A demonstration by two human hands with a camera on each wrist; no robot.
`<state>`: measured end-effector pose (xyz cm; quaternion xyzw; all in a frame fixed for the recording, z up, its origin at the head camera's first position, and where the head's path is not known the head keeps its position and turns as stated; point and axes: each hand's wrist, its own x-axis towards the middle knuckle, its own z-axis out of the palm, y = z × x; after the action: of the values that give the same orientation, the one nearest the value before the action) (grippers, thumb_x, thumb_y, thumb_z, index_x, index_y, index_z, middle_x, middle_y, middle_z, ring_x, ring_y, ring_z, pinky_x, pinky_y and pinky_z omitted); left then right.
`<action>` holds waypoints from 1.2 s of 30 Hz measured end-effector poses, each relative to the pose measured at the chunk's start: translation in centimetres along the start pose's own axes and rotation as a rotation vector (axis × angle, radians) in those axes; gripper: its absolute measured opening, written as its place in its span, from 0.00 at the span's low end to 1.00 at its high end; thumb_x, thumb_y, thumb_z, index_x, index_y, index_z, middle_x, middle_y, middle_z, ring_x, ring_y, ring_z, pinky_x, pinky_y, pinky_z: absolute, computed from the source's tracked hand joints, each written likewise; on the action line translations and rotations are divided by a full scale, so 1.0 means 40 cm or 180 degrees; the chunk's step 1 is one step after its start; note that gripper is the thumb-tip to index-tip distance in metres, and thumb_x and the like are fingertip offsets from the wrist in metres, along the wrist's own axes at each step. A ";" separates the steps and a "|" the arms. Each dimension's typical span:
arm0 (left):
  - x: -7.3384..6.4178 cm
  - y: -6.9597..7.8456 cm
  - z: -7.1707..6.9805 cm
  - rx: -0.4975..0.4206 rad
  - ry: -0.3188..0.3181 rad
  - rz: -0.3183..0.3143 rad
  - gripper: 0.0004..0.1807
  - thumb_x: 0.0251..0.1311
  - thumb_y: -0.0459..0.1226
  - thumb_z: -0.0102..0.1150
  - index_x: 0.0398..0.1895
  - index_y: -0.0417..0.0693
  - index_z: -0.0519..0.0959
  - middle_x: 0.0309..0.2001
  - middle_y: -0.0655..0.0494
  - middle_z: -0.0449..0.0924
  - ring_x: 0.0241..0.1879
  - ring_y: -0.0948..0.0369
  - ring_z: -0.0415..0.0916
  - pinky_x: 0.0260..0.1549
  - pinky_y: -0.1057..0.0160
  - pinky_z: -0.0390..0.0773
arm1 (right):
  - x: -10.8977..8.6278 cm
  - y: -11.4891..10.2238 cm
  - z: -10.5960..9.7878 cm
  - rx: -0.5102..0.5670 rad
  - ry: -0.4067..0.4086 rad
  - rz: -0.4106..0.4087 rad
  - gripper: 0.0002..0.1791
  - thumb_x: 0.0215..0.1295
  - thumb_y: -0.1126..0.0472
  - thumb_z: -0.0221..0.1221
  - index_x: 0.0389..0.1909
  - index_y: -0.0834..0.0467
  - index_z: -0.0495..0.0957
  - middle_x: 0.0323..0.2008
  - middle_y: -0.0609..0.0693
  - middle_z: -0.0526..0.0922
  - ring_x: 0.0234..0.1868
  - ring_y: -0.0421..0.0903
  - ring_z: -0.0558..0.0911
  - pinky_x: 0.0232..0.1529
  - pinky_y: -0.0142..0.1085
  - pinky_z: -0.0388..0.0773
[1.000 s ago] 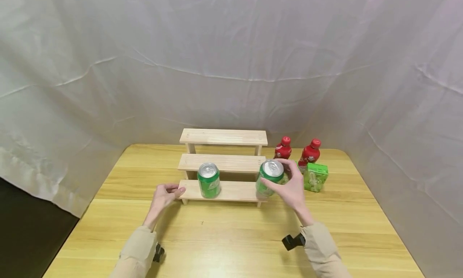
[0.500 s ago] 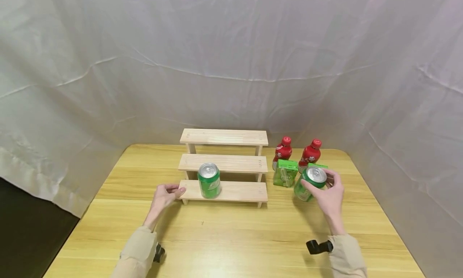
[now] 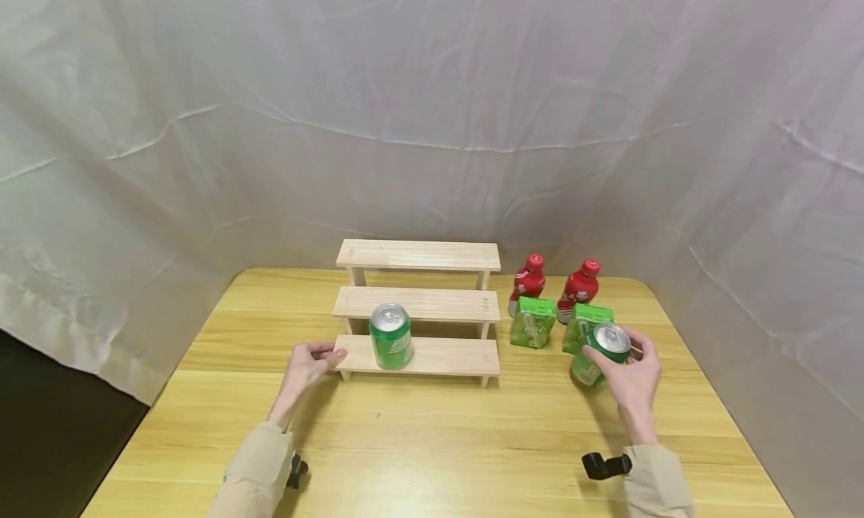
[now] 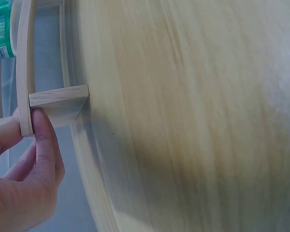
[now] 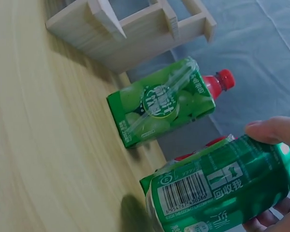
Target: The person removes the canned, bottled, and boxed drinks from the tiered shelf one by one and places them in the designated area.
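My left hand (image 3: 307, 368) pinches the left end of the lowest step of a light wooden three-step rack (image 3: 439, 355); the left wrist view shows thumb above and fingers beneath the board. A green soda can (image 3: 390, 342) stands upright on that step, left of its middle. Over at the right, my right hand (image 3: 634, 375) grips a second green soda can (image 5: 222, 188) around its upper side. This can is close over the table, in front of a green juice box (image 3: 578, 329), and partly covers it. In the right wrist view its barcode faces the camera.
Another green juice box (image 3: 533, 323) stands right of the rack. Two red bottles (image 3: 528, 284) with red caps are behind the boxes. A pale curtain (image 3: 432, 128) hangs behind the wooden table (image 3: 418, 443).
My right hand has carried its can from the right end of the lowest step rightward and toward me, down near the table. My left hand has stayed on the rack.
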<state>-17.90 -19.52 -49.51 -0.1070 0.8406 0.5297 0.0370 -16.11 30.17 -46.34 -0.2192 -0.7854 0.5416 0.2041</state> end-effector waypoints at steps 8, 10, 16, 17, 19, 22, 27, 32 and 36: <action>-0.003 0.001 -0.002 -0.0035 -0.0013 0.0038 0.25 0.65 0.39 0.66 0.55 0.25 0.77 0.47 0.31 0.85 0.35 0.63 0.83 0.36 0.70 0.82 | 0.003 0.016 -0.003 -0.0197 -0.0044 0.0019 0.38 0.53 0.64 0.74 0.65 0.61 0.70 0.54 0.45 0.73 0.46 0.34 0.69 0.42 0.19 0.68; -0.003 0.001 -0.002 -0.0039 -0.0016 0.0051 0.25 0.65 0.39 0.66 0.55 0.25 0.77 0.47 0.31 0.85 0.36 0.62 0.83 0.37 0.69 0.83 | 0.004 0.019 -0.003 -0.0231 -0.0058 0.0020 0.38 0.53 0.64 0.74 0.66 0.61 0.70 0.56 0.49 0.74 0.47 0.36 0.70 0.41 0.18 0.68; -0.005 -0.001 -0.002 -0.0021 -0.0011 0.0046 0.24 0.65 0.38 0.65 0.55 0.25 0.77 0.47 0.31 0.85 0.36 0.61 0.83 0.39 0.66 0.85 | 0.006 0.030 -0.004 -0.0284 -0.0159 0.0091 0.39 0.55 0.63 0.73 0.68 0.61 0.68 0.64 0.58 0.72 0.53 0.44 0.72 0.42 0.20 0.67; -0.004 -0.001 -0.001 -0.0017 -0.0014 0.0047 0.24 0.65 0.38 0.65 0.55 0.25 0.77 0.47 0.31 0.85 0.36 0.62 0.83 0.38 0.67 0.84 | 0.006 0.032 -0.004 -0.0290 -0.0189 0.0082 0.40 0.55 0.63 0.73 0.69 0.62 0.67 0.65 0.60 0.71 0.55 0.47 0.73 0.43 0.21 0.68; -0.003 -0.002 0.000 -0.0039 -0.0014 0.0031 0.24 0.65 0.38 0.65 0.55 0.25 0.77 0.46 0.32 0.85 0.35 0.63 0.83 0.37 0.68 0.84 | 0.007 0.036 -0.005 -0.0305 -0.0243 0.0044 0.41 0.56 0.64 0.72 0.70 0.62 0.65 0.66 0.63 0.70 0.59 0.54 0.73 0.47 0.26 0.69; -0.002 -0.002 0.000 -0.0034 -0.0021 0.0033 0.24 0.65 0.38 0.65 0.56 0.25 0.77 0.46 0.32 0.85 0.34 0.63 0.82 0.36 0.69 0.83 | 0.007 0.041 -0.008 -0.0340 -0.0328 -0.0083 0.42 0.57 0.65 0.71 0.71 0.65 0.62 0.66 0.67 0.69 0.64 0.60 0.71 0.57 0.40 0.72; -0.001 -0.004 -0.001 0.0003 -0.0025 0.0097 0.24 0.65 0.39 0.65 0.54 0.25 0.78 0.48 0.31 0.85 0.38 0.59 0.84 0.41 0.65 0.85 | 0.002 0.033 -0.012 -0.0284 -0.0309 -0.0348 0.44 0.57 0.63 0.71 0.72 0.65 0.61 0.68 0.68 0.66 0.69 0.63 0.65 0.71 0.61 0.60; -0.002 -0.002 -0.003 0.0006 -0.0008 0.0079 0.25 0.65 0.40 0.66 0.54 0.25 0.78 0.47 0.31 0.84 0.36 0.61 0.83 0.36 0.70 0.81 | -0.004 -0.009 0.002 -0.0235 -0.0131 -0.0712 0.40 0.55 0.60 0.72 0.68 0.63 0.68 0.67 0.65 0.69 0.70 0.63 0.64 0.71 0.63 0.58; -0.002 -0.001 -0.004 0.0033 0.0003 0.0068 0.25 0.64 0.40 0.66 0.54 0.25 0.78 0.47 0.31 0.85 0.36 0.61 0.83 0.36 0.72 0.80 | -0.021 -0.059 0.032 -0.0160 -0.0096 -0.1045 0.37 0.53 0.63 0.73 0.65 0.64 0.71 0.65 0.65 0.72 0.67 0.61 0.67 0.69 0.61 0.58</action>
<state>-17.83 -19.68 -49.45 -0.0981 0.8444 0.5257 0.0314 -16.42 27.95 -44.62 -0.0848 -0.8269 0.4844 0.2726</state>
